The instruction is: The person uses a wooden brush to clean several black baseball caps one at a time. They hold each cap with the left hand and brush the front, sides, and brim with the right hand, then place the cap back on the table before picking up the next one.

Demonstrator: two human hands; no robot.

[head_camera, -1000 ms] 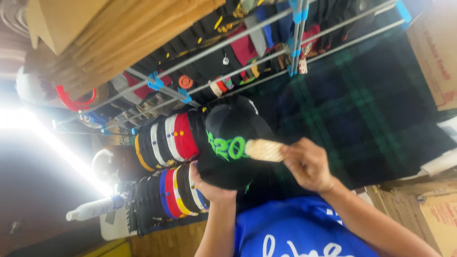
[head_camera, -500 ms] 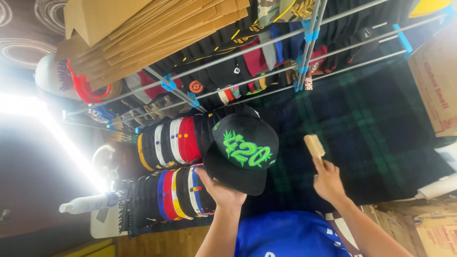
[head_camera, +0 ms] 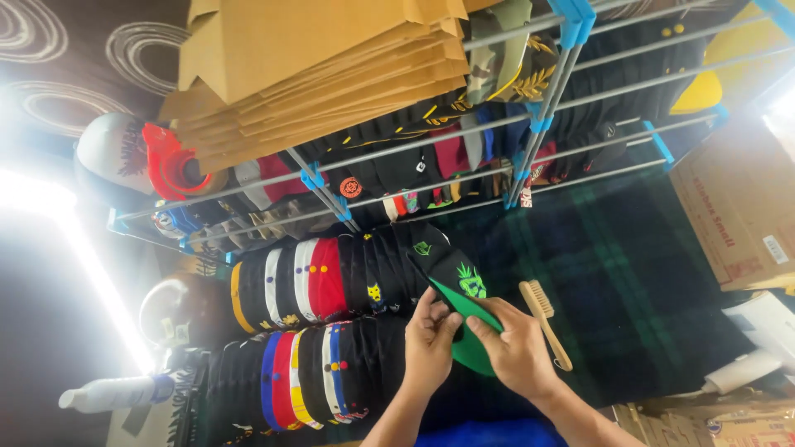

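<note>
We grip the black cap (head_camera: 451, 285) with both hands, left hand (head_camera: 429, 346) pinching the crown, right hand (head_camera: 517, 352) closed on its green underbrim; the brush (head_camera: 544, 321) lies just beside the right.

Bare forearms, no sleeves showing; blue shirt (head_camera: 489, 434) below.

Cap (head_camera: 451, 285) in both hands: black, bright green underbrim, green embroidered emblem. Brush (head_camera: 544, 319) at its 3 o'clock: tan wood, pale bristles. Cloth (head_camera: 662, 273) underneath: dark green/navy plaid. Cap rows (head_camera: 323, 281) at 9 o'clock: mostly black, some white, red, blue, yellow. Rack (head_camera: 530, 132) at 12 o'clock: grey rods, blue joints. Cardboard (head_camera: 315, 66) at 11 o'clock: plain brown. Bottle (head_camera: 112, 393) at 8 o'clock: white.
</note>
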